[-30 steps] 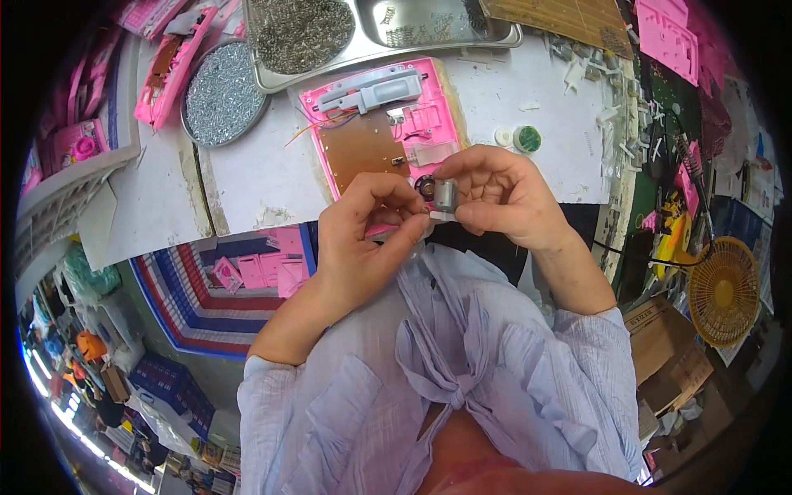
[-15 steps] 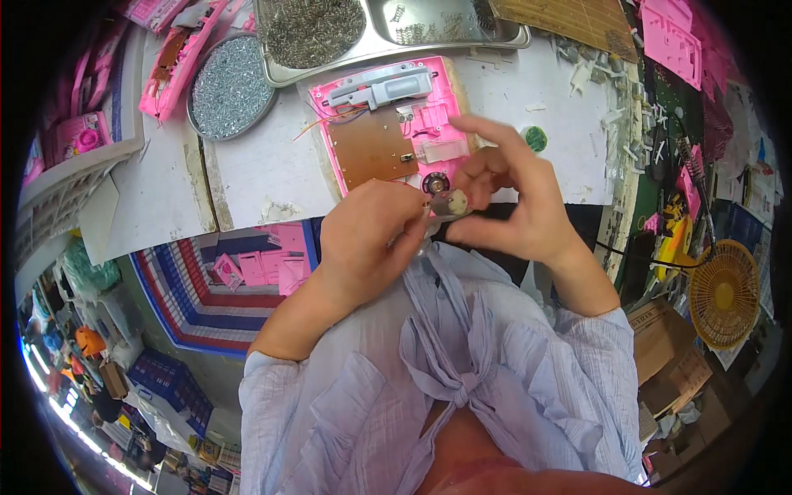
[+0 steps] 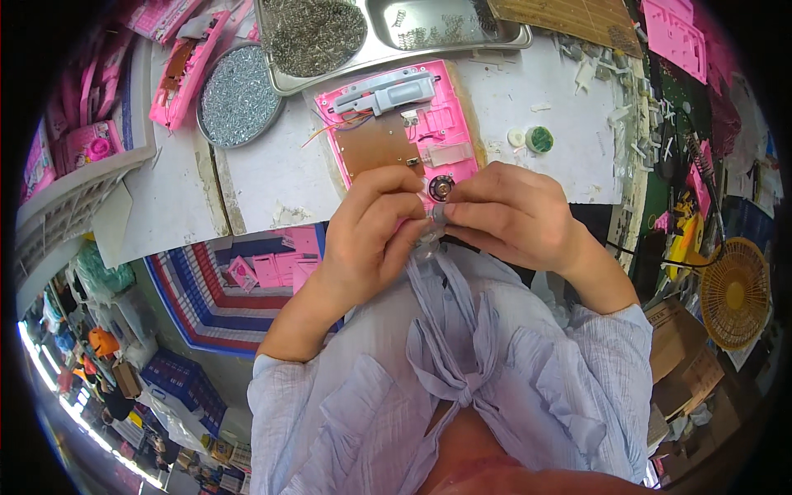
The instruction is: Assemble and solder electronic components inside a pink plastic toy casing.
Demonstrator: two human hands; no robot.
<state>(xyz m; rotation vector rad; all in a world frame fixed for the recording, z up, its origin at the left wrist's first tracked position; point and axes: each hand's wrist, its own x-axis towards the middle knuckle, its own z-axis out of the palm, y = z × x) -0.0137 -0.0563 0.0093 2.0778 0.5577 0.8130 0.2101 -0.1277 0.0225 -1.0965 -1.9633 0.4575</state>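
Note:
A pink plastic toy housing (image 3: 464, 124) lies open side up on the bench. Inside it are a brown circuit board (image 3: 375, 147), a grey handle-like part (image 3: 404, 95), thin wires and a small round black speaker (image 3: 441, 188). My left hand (image 3: 375, 223) is curled at the housing's near edge, thumb and forefinger pressed together; what they grip is hidden. Beside it, my right hand (image 3: 520, 219) pinches a small grey piece (image 3: 438, 214) just below the speaker. Some clear plastic (image 3: 429, 239) shows under the fingertips.
Left of the housing stands a round dish of small screws (image 3: 239, 95). A metal tray (image 3: 394, 41) with springs lies behind. A cream disc (image 3: 516, 137) and a small green-topped round pot (image 3: 539, 139) sit on the right. A striped basket (image 3: 210, 309) of pink parts is below left.
My right hand has closed from a spread pose into a pinch and come nearer my left. The cream-topped piece is gone from between my hands; a cream disc now lies beside the green-topped pot.

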